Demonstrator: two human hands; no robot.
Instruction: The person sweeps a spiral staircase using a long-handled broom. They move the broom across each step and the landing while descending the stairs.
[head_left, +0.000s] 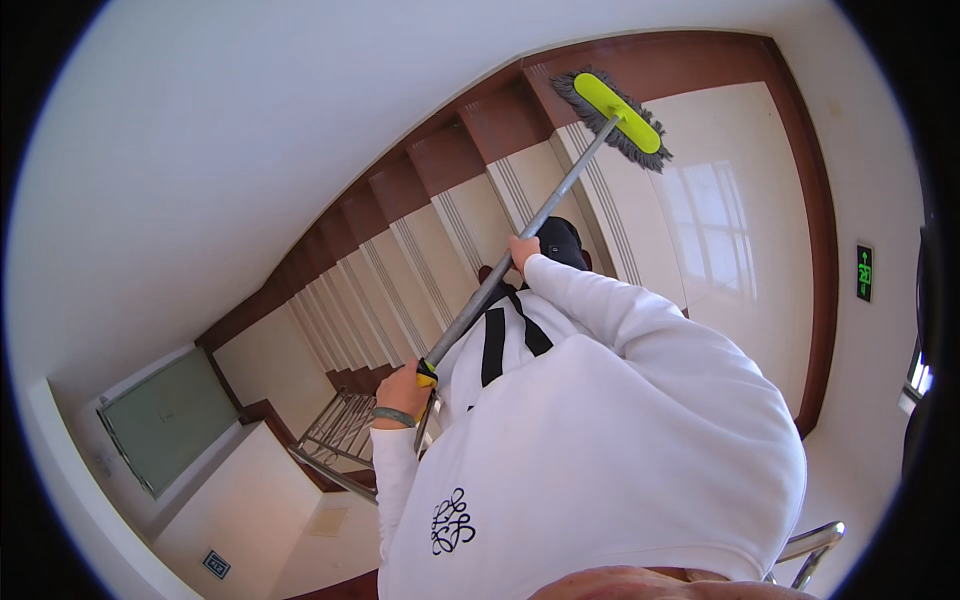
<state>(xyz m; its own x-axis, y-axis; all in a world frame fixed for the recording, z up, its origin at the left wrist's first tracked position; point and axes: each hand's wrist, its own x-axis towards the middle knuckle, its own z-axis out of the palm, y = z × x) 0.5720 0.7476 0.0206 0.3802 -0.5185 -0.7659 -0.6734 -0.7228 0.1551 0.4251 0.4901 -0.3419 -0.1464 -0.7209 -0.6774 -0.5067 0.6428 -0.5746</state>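
Note:
A long grey metal mop pole runs slantwise in front of my body. My left hand grips it near its end, around a yellow and black part of the handle. Farther up the pole, my right hand is closed around the grey shaft. At the far end is a flat mop head with a bright green plate and a grey fringe. The mop head is over the stair landing, at its wall-side edge by the top step; whether it touches the floor I cannot tell.
A flight of cream stairs with grooved edges descends to the left, bordered by brown skirting. Metal railings stand at lower left, and a handrail at lower right. A lit green exit sign hangs on the right wall.

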